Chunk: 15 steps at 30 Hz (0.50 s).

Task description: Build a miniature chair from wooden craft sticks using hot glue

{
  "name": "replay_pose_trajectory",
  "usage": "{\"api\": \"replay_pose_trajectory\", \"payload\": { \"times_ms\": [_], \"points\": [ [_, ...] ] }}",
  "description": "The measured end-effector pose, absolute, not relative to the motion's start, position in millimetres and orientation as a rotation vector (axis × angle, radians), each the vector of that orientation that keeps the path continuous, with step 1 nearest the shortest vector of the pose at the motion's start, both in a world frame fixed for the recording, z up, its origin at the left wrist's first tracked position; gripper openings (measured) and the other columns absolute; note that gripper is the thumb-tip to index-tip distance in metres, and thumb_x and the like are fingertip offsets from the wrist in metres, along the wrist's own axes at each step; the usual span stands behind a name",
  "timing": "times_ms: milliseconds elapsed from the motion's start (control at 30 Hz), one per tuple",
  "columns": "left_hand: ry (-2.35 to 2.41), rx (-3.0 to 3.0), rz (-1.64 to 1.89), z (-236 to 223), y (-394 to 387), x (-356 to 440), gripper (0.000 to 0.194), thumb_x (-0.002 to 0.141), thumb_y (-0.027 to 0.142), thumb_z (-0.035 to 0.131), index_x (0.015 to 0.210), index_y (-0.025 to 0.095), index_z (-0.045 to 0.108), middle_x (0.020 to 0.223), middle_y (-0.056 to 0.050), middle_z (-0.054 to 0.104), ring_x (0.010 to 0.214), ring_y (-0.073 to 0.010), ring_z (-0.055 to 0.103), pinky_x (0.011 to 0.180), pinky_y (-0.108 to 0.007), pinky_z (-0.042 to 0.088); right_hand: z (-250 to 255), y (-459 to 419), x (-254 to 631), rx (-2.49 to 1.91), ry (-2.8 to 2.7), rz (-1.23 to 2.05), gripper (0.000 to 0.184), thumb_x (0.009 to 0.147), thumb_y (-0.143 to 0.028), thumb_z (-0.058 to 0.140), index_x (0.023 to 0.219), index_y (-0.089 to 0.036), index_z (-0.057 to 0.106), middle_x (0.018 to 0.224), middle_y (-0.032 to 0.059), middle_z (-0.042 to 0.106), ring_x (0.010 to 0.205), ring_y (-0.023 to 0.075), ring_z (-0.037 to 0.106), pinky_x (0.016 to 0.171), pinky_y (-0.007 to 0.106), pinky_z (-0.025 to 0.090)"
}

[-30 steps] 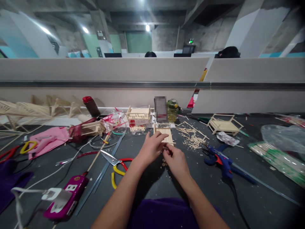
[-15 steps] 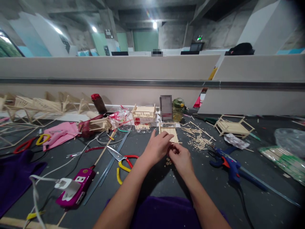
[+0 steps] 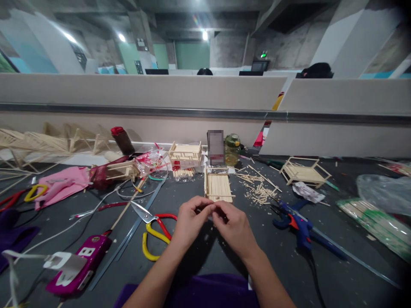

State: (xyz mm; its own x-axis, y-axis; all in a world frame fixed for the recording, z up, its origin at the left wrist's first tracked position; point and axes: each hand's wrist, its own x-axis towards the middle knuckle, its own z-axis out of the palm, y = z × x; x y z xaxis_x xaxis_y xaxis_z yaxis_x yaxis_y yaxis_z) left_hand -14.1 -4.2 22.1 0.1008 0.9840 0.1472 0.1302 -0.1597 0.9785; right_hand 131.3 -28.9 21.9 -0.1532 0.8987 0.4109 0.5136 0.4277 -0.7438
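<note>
My left hand (image 3: 193, 220) and my right hand (image 3: 233, 222) meet over the dark table, fingertips pinched together. Whatever lies between the fingers is too small or too hidden to name. Just beyond them stands a small wooden stick model (image 3: 219, 187) with a slatted deck and low rails, its near edge close to my fingers. Loose short wooden sticks (image 3: 261, 191) are scattered to the right of it. Left of my left hand lie open scissors (image 3: 156, 226) with red and yellow handles.
A blue glue gun (image 3: 300, 226) with its cord lies at the right, near a stick frame (image 3: 305, 172) and a green-white packet (image 3: 372, 222). A purple power strip (image 3: 81, 265) with white cables is at the left. Behind stand another stick model (image 3: 185, 152) and a green bottle (image 3: 232, 149).
Both hands have drawn back from the small stick model toward me, uncovering its deck. My fingertips have come together. The whole view has shifted slightly.
</note>
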Motion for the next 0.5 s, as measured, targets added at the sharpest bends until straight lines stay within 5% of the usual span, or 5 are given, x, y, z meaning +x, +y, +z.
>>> {"api": "replay_pose_trajectory", "payload": {
  "times_ms": [133,333,500],
  "points": [
    [1.096,1.112,1.21,21.1,0.1,-14.9,0.027,0.066,0.037,0.08,0.079,0.014,0.074,0.061,-0.002,0.069,0.054,-0.0147,0.062,0.051,-0.024,0.05,21.9,-22.8,142.6,-1.184,-1.689,0.614,0.017,0.087,-0.02,0.056,0.099,-0.019,0.068,0.091,0.0045,0.068,0.075,0.0153,0.062,0.069,0.026,0.049],
    [1.034,0.843,1.269,24.0,3.1,-22.4,0.038,0.058,0.031,0.087,0.089,0.013,0.075,0.083,-0.009,0.076,0.081,-0.0202,0.071,0.072,-0.029,0.057,37.4,-8.6,162.8,-1.107,-1.124,0.906,0.024,0.076,-0.035,0.072,0.091,-0.018,0.068,0.083,0.003,0.069,0.066,0.0149,0.062,0.062,0.028,0.054],
    [1.018,0.899,1.209,27.4,-4.6,-20.5,0.034,0.065,0.031,0.084,0.092,0.014,0.075,0.079,-0.005,0.073,0.061,-0.012,0.065,0.055,-0.022,0.053,38.9,-15.7,151.2,-1.037,-1.1,1.059,0.024,0.074,-0.036,0.075,0.09,-0.018,0.069,0.08,0.003,0.071,0.071,0.0169,0.066,0.062,0.027,0.054]
  ]
}}
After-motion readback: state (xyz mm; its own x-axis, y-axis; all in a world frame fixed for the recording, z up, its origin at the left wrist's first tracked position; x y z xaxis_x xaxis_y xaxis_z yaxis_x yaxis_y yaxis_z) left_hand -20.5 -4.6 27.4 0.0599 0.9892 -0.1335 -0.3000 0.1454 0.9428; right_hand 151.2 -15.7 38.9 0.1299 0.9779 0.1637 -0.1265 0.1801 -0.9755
